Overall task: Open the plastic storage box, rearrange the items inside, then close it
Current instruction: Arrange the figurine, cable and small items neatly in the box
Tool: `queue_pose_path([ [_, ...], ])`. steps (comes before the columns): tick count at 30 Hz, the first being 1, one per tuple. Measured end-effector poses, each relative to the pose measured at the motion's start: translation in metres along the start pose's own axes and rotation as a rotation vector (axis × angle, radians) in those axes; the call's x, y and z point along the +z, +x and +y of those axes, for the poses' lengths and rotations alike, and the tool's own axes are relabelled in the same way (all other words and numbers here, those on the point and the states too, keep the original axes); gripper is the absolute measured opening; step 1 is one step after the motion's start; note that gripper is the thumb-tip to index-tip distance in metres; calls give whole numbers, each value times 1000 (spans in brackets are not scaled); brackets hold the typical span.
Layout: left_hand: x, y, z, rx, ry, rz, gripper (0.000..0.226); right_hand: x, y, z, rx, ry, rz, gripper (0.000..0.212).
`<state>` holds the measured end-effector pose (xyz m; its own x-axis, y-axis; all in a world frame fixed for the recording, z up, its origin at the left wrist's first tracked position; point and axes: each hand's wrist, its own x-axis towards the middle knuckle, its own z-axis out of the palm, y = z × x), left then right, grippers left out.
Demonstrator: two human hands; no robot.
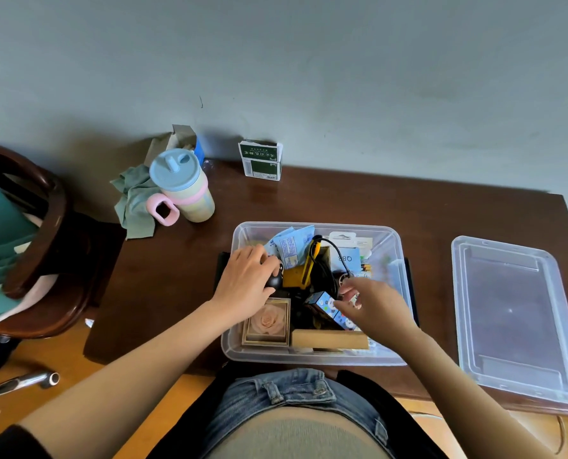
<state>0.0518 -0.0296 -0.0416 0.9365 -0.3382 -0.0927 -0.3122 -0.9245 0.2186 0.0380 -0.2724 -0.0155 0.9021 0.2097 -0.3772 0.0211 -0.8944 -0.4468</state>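
The left hand (248,279) curls over a small black object (273,280) inside the open clear storage box (312,357). The right hand (373,304) pinches a black cable (337,256) beside a card reading "Q88" (345,259). The lid (514,318) lies well apart on the table (408,200), right of the box.

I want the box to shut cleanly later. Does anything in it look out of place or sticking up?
Yes: a black cable arches loosely above the jumbled items in the storage box, and blue packets stand up near the far wall. Both may foul the lid, which lies on the table to the right.
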Motion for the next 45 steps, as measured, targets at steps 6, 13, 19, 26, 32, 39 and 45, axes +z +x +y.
queue_pose_path([
  [6, -10, 3, 1, -65, -312, 39, 10, 25, 4, -10, -112, -407, -23, 36],
  [13, -13, -4, 6, -117, -607, -24, 14, 2, 2, -13, -95, -142, 99, 27],
  [19, -25, -5, 15, -252, -968, -55, 24, -32, -2, -23, -35, 277, 124, 32],
  [26, -43, -7, 29, -394, -1518, -341, 55, -36, -2, -36, -1, 1064, -56, 26],
  [32, -42, -22, 20, -545, -1761, -368, 50, -1, 0, -47, 122, 1397, -206, 25],
  [39, -24, -32, 11, -807, -1481, -270, 46, 21, 1, -60, -12, 990, -393, 20],
  [45, -24, -35, 9, -760, -1259, -237, 30, 28, 5, -63, -43, 878, -459, 75],
])
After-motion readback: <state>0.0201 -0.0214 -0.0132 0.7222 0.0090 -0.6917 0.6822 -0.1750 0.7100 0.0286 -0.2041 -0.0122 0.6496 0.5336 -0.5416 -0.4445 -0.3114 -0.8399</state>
